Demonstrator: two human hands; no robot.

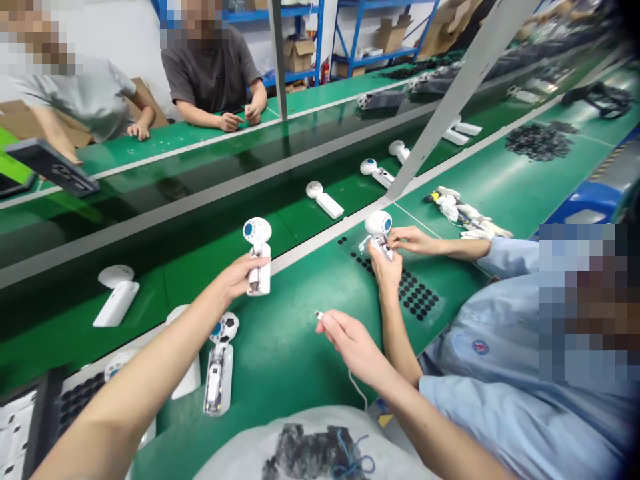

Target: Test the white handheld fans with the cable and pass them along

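My left hand (239,276) grips a white handheld device with a round head (257,231) by its body, upright near the belt's edge. Some inner parts show along the body. Lower in the view, my right hand (353,343) pinches a small cable plug (319,314), apart from the device. Its thin white cable (358,388) hangs below the wrist. On the bench by my left forearm lies a similar device with its inside exposed (218,380). Another white device (186,381) is partly hidden behind that forearm.
At right, a co-worker's hands (387,267) hold a similar device (379,223) above a sheet of black round pads (419,297). The belt (200,257) carries more devices. A metal post (440,110) rises at its edge. Two people sit across; white gloves (470,217) lie beyond.
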